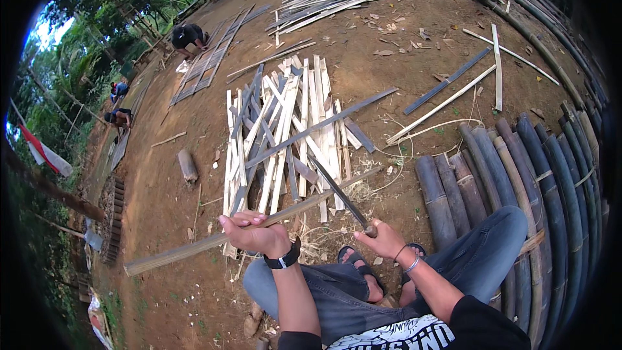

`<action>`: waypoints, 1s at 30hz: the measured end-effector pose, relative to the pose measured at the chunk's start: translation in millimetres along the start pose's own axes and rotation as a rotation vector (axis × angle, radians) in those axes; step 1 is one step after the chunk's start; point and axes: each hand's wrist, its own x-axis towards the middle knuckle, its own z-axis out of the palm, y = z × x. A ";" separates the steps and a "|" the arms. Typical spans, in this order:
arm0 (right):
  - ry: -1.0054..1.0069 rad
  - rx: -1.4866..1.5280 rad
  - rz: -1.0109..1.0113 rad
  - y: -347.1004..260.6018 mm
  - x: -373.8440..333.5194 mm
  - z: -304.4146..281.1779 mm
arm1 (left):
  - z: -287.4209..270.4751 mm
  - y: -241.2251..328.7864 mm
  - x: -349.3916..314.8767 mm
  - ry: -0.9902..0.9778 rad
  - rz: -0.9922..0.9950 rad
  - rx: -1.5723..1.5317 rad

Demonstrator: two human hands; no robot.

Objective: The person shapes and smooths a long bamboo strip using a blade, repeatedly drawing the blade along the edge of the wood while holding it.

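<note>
My left hand point(256, 230) is closed around a long bamboo slat point(175, 250), which slants across in front of my knees from lower left to upper right. In my right hand point(382, 240) is the handle of a machete point(342, 198). Its dark blade points up and to the left, passing by the slat's right half; whether the two touch I cannot tell. Just beyond lies a heap of split bamboo strips point(285, 126), pale on some faces and dark on others. Thin shavings point(314, 236) litter the ground by my sandalled feet.
Dark bamboo poles point(518, 175) lie side by side at my right. A short log point(187, 165) rests left of the heap. More strips point(330, 3) are piled farther off. At the far left, a person point(188, 36) bends by a bamboo frame point(217, 52), with others beyond.
</note>
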 end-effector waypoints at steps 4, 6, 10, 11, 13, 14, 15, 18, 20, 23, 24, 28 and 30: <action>0.057 -0.118 0.024 -9.2 4.6 -6.1 | -3.4 -0.8 -0.7 0.034 0.003 0.049; 0.046 -0.047 -0.025 -6.3 1.9 -6.3 | -1.9 0.3 -2.9 -0.014 0.009 0.058; -0.065 0.041 -0.039 -13.0 -5.3 -7.4 | -5.5 2.1 -5.6 -0.140 0.013 0.022; -0.107 0.079 -0.008 -16.2 -7.7 -8.3 | -6.6 1.8 -5.9 -0.159 0.008 0.012; 0.028 0.160 -0.050 17.4 0.0 13.0 | -1.6 1.0 -12.2 -0.144 -0.019 -0.006; 0.086 0.204 -0.076 20.7 1.4 19.4 | -4.0 1.4 -13.0 -0.152 -0.019 -0.018; 0.029 0.358 -0.031 25.9 0.8 20.7 | -5.2 1.9 -14.0 -0.161 -0.021 -0.031; -0.092 0.650 0.016 -2.6 -8.2 5.9 | -8.1 3.0 -17.8 -0.147 0.016 -0.029; -0.053 0.612 -0.055 -27.7 -23.0 -12.7 | -6.3 2.3 -20.1 -0.145 0.041 -0.003; -0.025 0.423 -0.137 -19.5 -29.9 -9.2 | -3.9 1.2 -21.6 -0.154 0.038 -0.027; -0.017 0.410 -0.109 -13.5 -31.3 -3.4 | -4.3 0.9 -21.4 -0.158 0.029 -0.045; 0.014 0.449 -0.120 -26.0 -39.7 -1.8 | -7.6 4.1 -16.5 -0.115 0.061 -0.036; 0.004 0.463 -0.177 -50.0 -51.2 -18.5 | -6.9 2.2 -19.1 -0.112 0.067 -0.010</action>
